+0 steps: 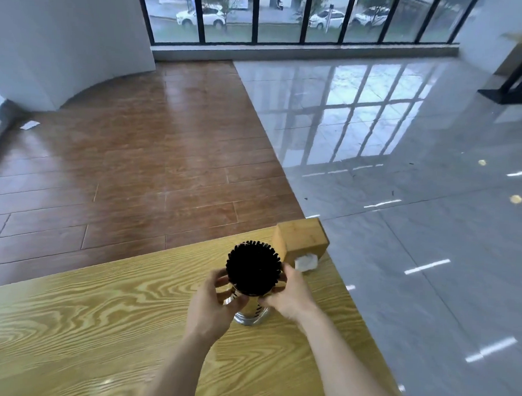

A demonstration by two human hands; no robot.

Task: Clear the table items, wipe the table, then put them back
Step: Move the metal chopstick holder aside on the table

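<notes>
While the chopstick holder (251,290) stands upright near the table (69,324) corner, just beside the tissue box (301,238), it is clasped by 2 hands (left hand (211,309), right hand (290,295)), fingers curled on opposite sides; vertical axis between palms.

A shiny metal chopstick holder (250,312), packed with black chopsticks (253,269), stands upright between the fingers; a bamboo tissue box (304,240) sits just beyond them.
</notes>
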